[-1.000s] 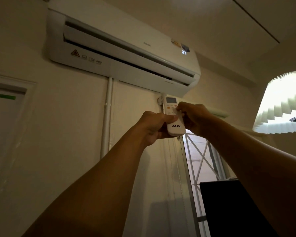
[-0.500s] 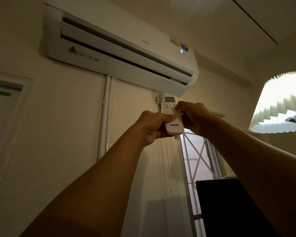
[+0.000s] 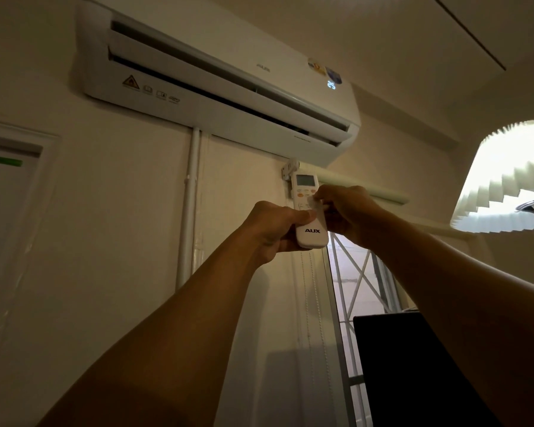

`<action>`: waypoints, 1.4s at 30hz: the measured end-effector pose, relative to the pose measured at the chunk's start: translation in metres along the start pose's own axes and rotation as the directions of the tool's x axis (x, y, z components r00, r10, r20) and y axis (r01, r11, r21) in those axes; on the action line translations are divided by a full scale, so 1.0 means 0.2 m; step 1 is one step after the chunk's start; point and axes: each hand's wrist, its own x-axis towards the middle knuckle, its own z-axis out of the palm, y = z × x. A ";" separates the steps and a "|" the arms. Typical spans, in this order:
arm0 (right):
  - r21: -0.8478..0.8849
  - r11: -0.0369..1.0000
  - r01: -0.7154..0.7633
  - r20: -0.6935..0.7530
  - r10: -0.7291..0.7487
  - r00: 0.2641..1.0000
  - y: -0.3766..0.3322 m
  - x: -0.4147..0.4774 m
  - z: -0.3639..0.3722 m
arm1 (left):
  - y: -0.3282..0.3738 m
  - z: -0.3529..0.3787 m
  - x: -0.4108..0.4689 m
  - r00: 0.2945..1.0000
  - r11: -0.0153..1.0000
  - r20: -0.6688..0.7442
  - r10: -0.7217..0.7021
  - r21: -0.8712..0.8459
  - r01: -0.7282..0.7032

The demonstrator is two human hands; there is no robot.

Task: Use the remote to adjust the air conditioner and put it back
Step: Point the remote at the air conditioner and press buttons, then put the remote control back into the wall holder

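Note:
A white AUX remote (image 3: 309,217) with a small screen and orange buttons is held upright at arm's length, pointing up. My left hand (image 3: 275,229) grips its lower half from the left, thumb across the front. My right hand (image 3: 346,211) holds the right side, with a fingertip pressed on the buttons in the middle of the remote. Above on the wall hangs the white air conditioner (image 3: 216,84), its flap open and a lit number showing at its right end.
A white pipe (image 3: 189,211) runs down the wall below the unit. A door frame (image 3: 10,211) stands at the left. A window with a metal grille (image 3: 355,282) and a roller blind tube sits at right, a bright pleated lamp shade (image 3: 506,180) beside it, a dark panel (image 3: 407,371) below.
The view has shifted slightly, so the air conditioner sits a little differently in frame. Both hands stay on the remote, and the lit number on the unit looks changed.

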 end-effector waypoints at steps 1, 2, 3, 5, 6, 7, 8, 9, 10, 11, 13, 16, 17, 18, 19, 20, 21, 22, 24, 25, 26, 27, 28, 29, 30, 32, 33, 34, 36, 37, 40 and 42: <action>-0.046 0.999 0.006 0.001 -0.006 1.000 0.01 0.00 0.00 | -0.02 0.00 -0.01 1.000 0.999 -0.023 0.007 0.052 -0.006; -0.105 0.994 0.015 -0.003 -0.015 1.000 0.03 -0.01 0.01 | -0.04 -0.01 -0.01 0.998 0.992 -0.051 0.020 0.129 -0.013; -0.165 0.986 0.022 -0.007 -0.024 1.000 0.04 -0.01 0.03 | -0.08 -0.01 -0.02 0.996 0.974 -0.084 0.043 0.227 -0.023; -0.260 0.965 0.028 -0.013 -0.033 0.999 0.08 -0.01 0.07 | -0.16 -0.04 -0.03 0.984 0.902 -0.129 0.124 0.428 -0.058; -0.296 0.955 0.024 -0.020 -0.031 0.999 0.11 -0.01 0.10 | -0.21 -0.06 -0.04 0.975 0.862 -0.142 0.169 0.501 -0.077; -0.330 0.944 0.016 -0.032 -0.029 0.999 0.13 -0.01 0.13 | -0.25 -0.07 -0.05 0.966 0.829 -0.154 0.208 0.551 -0.090; -0.360 0.933 0.011 -0.045 -0.029 0.999 0.17 -0.01 0.17 | -0.30 -0.09 -0.07 0.957 0.807 -0.167 0.236 0.583 -0.097; -0.387 0.922 0.010 -0.055 -0.033 0.998 0.20 -0.02 0.20 | -0.34 -0.10 -0.09 0.950 0.793 -0.182 0.252 0.602 -0.095; -0.407 0.914 0.011 -0.065 -0.041 0.997 0.23 -0.03 0.24 | -0.38 -0.12 -0.10 0.945 0.785 -0.198 0.259 0.614 -0.086; -0.421 0.907 0.015 -0.075 -0.051 0.996 0.27 -0.04 0.28 | -0.42 -0.14 -0.12 0.942 0.781 -0.214 0.258 0.621 -0.073; -0.442 0.897 0.017 -0.084 -0.060 0.995 0.34 -0.07 0.35 | -0.50 -0.18 -0.16 0.938 0.780 -0.244 0.247 0.625 -0.043; -0.469 0.883 -0.002 -0.086 -0.043 0.995 0.47 -0.11 0.46 | -0.63 -0.29 -0.24 0.955 0.771 -0.239 0.174 0.636 0.019; -0.483 0.875 -0.007 -0.084 -0.038 0.996 0.52 -0.12 0.50 | -0.67 -0.32 -0.27 0.965 0.757 -0.227 0.131 0.651 0.051; -0.494 0.870 -0.011 -0.079 -0.032 0.996 0.58 -0.14 0.53 | -0.71 -0.36 -0.29 0.971 0.739 -0.222 0.088 0.668 0.086; -0.497 0.868 -0.015 -0.073 -0.024 0.997 0.63 -0.17 0.57 | -0.75 -0.39 -0.31 0.973 0.721 -0.227 0.052 0.682 0.121; -0.498 0.867 -0.018 -0.066 -0.018 0.998 0.69 -0.19 0.60 | -0.79 -0.42 -0.34 0.970 0.705 -0.240 0.022 0.692 0.155; -0.504 0.863 -0.019 -0.058 -0.012 0.998 0.75 -0.22 0.63 | -0.83 -0.45 -0.36 0.967 0.691 -0.257 -0.003 0.698 0.188; -0.514 0.858 -0.021 -0.047 -0.004 0.999 0.81 -0.24 0.66 | -0.87 -0.46 -0.39 0.961 0.677 -0.275 -0.027 0.702 0.220; -0.535 0.844 -0.032 -0.030 0.018 0.999 0.92 -0.31 0.71 | -0.95 -0.48 -0.44 0.948 0.643 -0.311 -0.070 0.712 0.281; -0.548 0.836 -0.036 -0.024 0.028 0.999 0.97 -0.34 0.72 | -0.99 -0.48 -0.47 0.940 0.624 -0.329 -0.087 0.718 0.309; -0.562 0.826 -0.039 -0.017 0.035 0.999 1.02 -0.37 0.74 | -1.04 -0.49 -0.50 0.933 0.609 -0.345 -0.101 0.720 0.332; -0.574 0.818 -0.038 -0.006 0.042 0.999 1.08 -0.40 0.75 | -1.09 -0.49 -0.53 0.928 0.599 -0.355 -0.114 0.720 0.349; -0.584 0.811 -0.038 0.007 0.051 0.999 1.13 -0.44 0.76 | -1.14 -0.48 -0.56 0.922 0.592 -0.364 -0.129 0.718 0.366; -0.591 0.806 -0.038 0.021 0.062 0.998 1.17 -0.47 0.76 | -1.19 -0.48 -0.59 0.917 0.585 -0.373 -0.141 0.716 0.381; -0.600 0.799 -0.039 0.032 0.072 0.997 1.22 -0.50 0.76 | -1.23 -0.47 -0.61 0.912 0.579 -0.381 -0.152 0.714 0.394; -0.615 0.788 -0.041 0.041 0.084 0.996 1.30 -0.55 0.76 | -1.32 -0.45 -0.65 0.907 0.568 -0.391 -0.157 0.715 0.407; -0.616 0.787 -0.041 0.043 0.086 0.995 1.33 -0.57 0.76 | -1.35 -0.45 -0.67 0.906 0.565 -0.394 -0.156 0.717 0.409; -0.616 0.786 -0.045 0.043 0.090 0.995 1.37 -0.59 0.75 | -1.38 -0.44 -0.68 0.905 0.563 -0.396 -0.154 0.718 0.409; -0.614 0.787 -0.052 0.038 0.096 0.995 1.42 -0.62 0.74 | -1.44 -0.43 -0.70 0.905 0.569 -0.398 -0.151 0.714 0.408; -0.613 0.789 -0.049 0.040 0.092 0.995 1.44 -0.63 0.74 | -1.45 -0.42 -0.70 0.905 0.575 -0.399 -0.149 0.709 0.408; -0.612 0.790 -0.028 0.046 0.071 0.996 1.48 -0.65 0.73 | -1.50 -0.41 -0.72 0.905 0.574 -0.402 -0.141 0.711 0.405; -0.609 0.793 -0.020 0.052 0.066 0.996 1.51 -0.66 0.73 | -1.52 -0.40 -0.74 0.906 0.577 -0.403 -0.126 0.714 0.397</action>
